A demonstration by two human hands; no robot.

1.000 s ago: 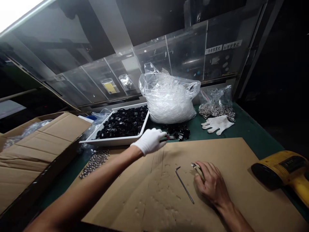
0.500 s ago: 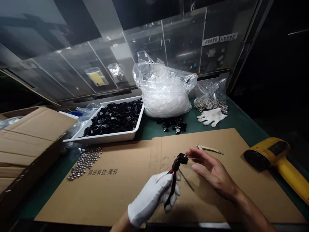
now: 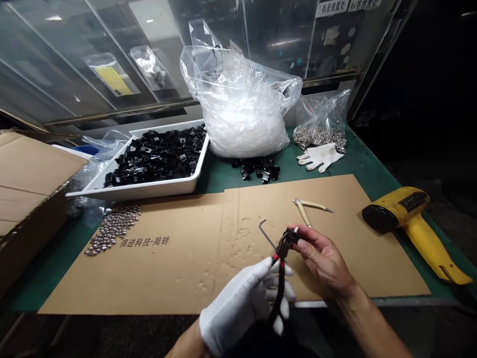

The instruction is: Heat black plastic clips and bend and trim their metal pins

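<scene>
My left hand (image 3: 238,296), in a white glove, is closed around the handles of pliers (image 3: 280,288) with black and red grips. At the jaws sits a small black part (image 3: 292,235) with a light tip showing at its upper edge. The bare fingers of my right hand (image 3: 330,263) pinch this part from the right, thumb in front. How the jaws meet the part is hard to make out. Behind the pliers a hex key (image 3: 266,233) lies on the cardboard sheet (image 3: 179,278). Cream-handled pliers (image 3: 307,209) rest beyond my right hand.
A white tray (image 3: 164,188) of black parts stands back left, near a pile of small metal pieces (image 3: 112,228). Behind are a large clear bag (image 3: 246,119), loose black parts (image 3: 263,171), a bag of metal pieces (image 3: 322,135) and a glove (image 3: 320,158). A yellow heat gun (image 3: 421,219) lies right.
My right hand has gone from spread fingers beside the black part to pinching it. The pliers have shifted slightly right, and the view has tilted down, showing more of the hex key.
</scene>
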